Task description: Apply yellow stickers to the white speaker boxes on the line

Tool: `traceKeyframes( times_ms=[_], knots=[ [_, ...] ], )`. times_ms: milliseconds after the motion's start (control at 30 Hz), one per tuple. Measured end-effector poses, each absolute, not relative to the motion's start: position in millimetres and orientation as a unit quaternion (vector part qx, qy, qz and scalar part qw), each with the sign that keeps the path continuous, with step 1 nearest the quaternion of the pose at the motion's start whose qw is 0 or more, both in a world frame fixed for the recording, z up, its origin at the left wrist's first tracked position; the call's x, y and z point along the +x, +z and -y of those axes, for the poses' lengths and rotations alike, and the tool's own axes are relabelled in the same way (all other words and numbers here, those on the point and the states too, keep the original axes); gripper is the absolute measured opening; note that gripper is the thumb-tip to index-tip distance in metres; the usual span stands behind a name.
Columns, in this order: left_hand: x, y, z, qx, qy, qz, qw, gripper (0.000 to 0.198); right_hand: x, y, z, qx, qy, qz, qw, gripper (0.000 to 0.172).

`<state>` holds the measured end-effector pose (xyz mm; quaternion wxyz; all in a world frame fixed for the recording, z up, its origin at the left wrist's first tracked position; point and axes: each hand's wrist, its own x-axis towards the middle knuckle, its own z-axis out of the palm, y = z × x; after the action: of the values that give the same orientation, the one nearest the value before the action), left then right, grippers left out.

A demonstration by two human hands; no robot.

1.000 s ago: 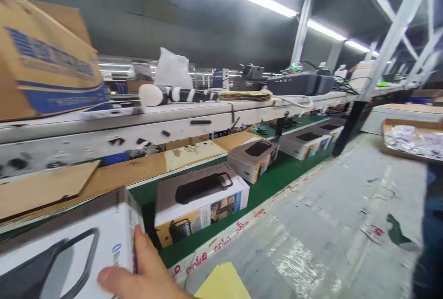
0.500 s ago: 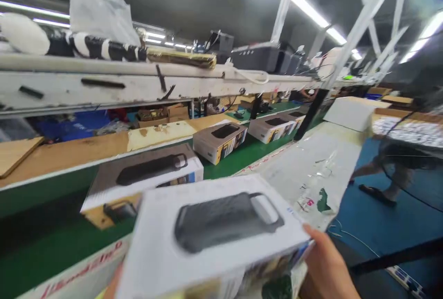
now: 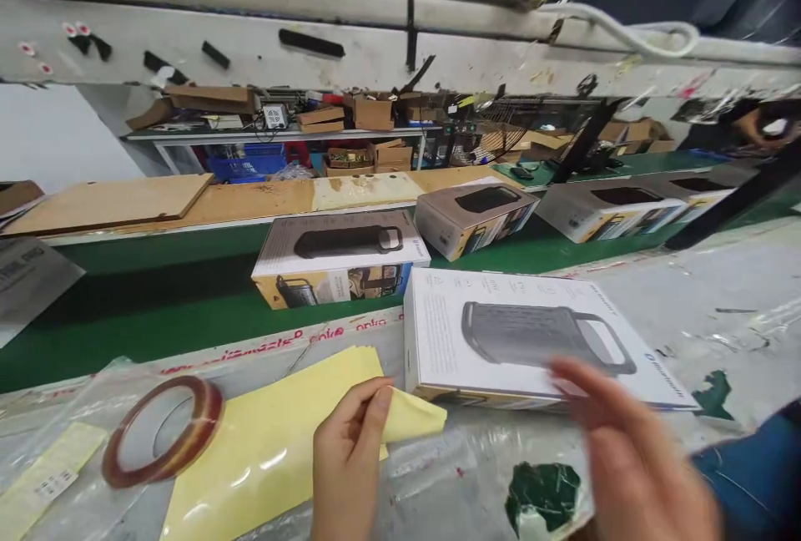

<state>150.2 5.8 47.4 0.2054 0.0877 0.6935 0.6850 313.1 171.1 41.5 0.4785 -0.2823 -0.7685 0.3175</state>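
The white box (image 3: 538,339) lies flat on the plastic-covered table (image 3: 688,290), set down just right of a stack of yellow sheets (image 3: 269,441) and in front of the green belt (image 3: 156,307), where more boxes (image 3: 341,257) sit. The left hand (image 3: 347,457) pinches the top yellow sheet's corner between thumb and fingers. The right hand (image 3: 632,457), blurred, hovers over the box with fingers spread, holding nothing; a ring of brown tape (image 3: 163,431) lies untouched at the left.

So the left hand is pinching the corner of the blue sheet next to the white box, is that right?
Not quite: the sheet is yellow, not blue. The head view shows the left hand pinching its corner beside the white box.
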Motion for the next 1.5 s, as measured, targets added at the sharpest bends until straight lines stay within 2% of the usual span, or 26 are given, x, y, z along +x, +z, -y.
traceKeyframes(
  times_ms=[33, 100, 167, 233, 300, 367, 467, 533, 600, 667, 767, 833, 967, 1167, 1233, 1367, 1400, 1500],
  knots=[
    [152.2, 49.9, 0.8, 0.09, 0.687, -0.689, 0.212, 0.04, 299.2, 45.5, -149.0, -0.204, 0.359, 0.816, 0.404, 0.051],
    [155.7, 53.0, 13.2, 0.102, 0.706, -0.659, 0.237, 0.034, 273.2, 50.2, -119.1, -0.107, 0.409, 0.847, 0.321, 0.044],
    [157.4, 53.8, 25.8, 0.132, 0.736, -0.623, 0.232, 0.031, 257.3, 51.3, -108.6, -0.067, 0.422, 0.835, 0.348, 0.03],
    [157.0, 52.4, 38.8, 0.136, 0.752, -0.617, 0.189, 0.029, 254.8, 49.9, -109.8, -0.037, 0.384, 0.818, 0.427, 0.035],
    [155.7, 50.2, 50.3, 0.088, 0.765, -0.607, 0.199, 0.025, 261.4, 45.6, -112.6, 0.006, 0.308, 0.826, 0.471, 0.04],
    [155.0, 49.4, 57.0, 0.019, 0.786, -0.542, 0.297, 0.037, 269.6, 36.8, -110.9, 0.054, 0.256, 0.844, 0.469, 0.037],
    [157.0, 53.0, 55.3, -0.016, 0.79, -0.46, 0.406, 0.074, 275.7, 17.0, -99.8, 0.083, 0.262, 0.854, 0.441, 0.033],
    [158.5, 56.0, 49.7, -0.01, 0.781, -0.483, 0.396, 0.096, 276.8, 3.9, -91.3, 0.074, 0.289, 0.856, 0.422, 0.038],
    [158.0, 55.9, 45.0, 0.009, 0.775, -0.521, 0.356, 0.105, 278.1, -5.4, -85.1, 0.061, 0.329, 0.857, 0.392, 0.038],
    [154.9, 51.8, 44.4, 0.041, 0.764, -0.564, 0.311, 0.094, 280.0, -10.3, -81.6, 0.067, 0.391, 0.846, 0.356, 0.035],
    [146.9, 42.9, 50.4, 0.129, 0.687, -0.662, 0.27, 0.047, 279.9, -12.1, -78.9, 0.028, 0.507, 0.788, 0.348, 0.046],
    [142.3, 39.2, 56.0, 0.179, 0.619, -0.72, 0.258, 0.031, 275.9, -11.1, -78.2, -0.052, 0.577, 0.733, 0.357, 0.044],
    [137.5, 38.4, 64.8, 0.246, 0.57, -0.736, 0.272, 0.035, 263.5, -5.0, -82.8, -0.094, 0.654, 0.699, 0.273, 0.054],
    [131.5, 35.3, 82.5, 0.346, 0.526, -0.748, 0.21, 0.04, 247.2, 8.4, -86.9, -0.072, 0.597, 0.763, 0.236, 0.031],
    [130.8, 33.4, 89.9, 0.315, 0.525, -0.756, 0.23, 0.041, 241.4, 8.2, -80.2, -0.087, 0.603, 0.752, 0.252, 0.024],
    [124.3, 31.6, 98.9, 0.232, 0.535, -0.754, 0.302, 0.064, 231.2, 1.1, -59.0, -0.128, 0.585, 0.763, 0.244, 0.02],
    [120.0, 31.6, 100.7, 0.228, 0.537, -0.744, 0.326, 0.062, 229.2, -0.6, -54.2, -0.122, 0.589, 0.765, 0.229, 0.022],
    [100.2, 33.0, 111.6, 0.24, 0.539, -0.717, 0.372, 0.039, 224.8, -4.8, -46.9, -0.077, 0.618, 0.761, 0.181, 0.036]
  ],
)
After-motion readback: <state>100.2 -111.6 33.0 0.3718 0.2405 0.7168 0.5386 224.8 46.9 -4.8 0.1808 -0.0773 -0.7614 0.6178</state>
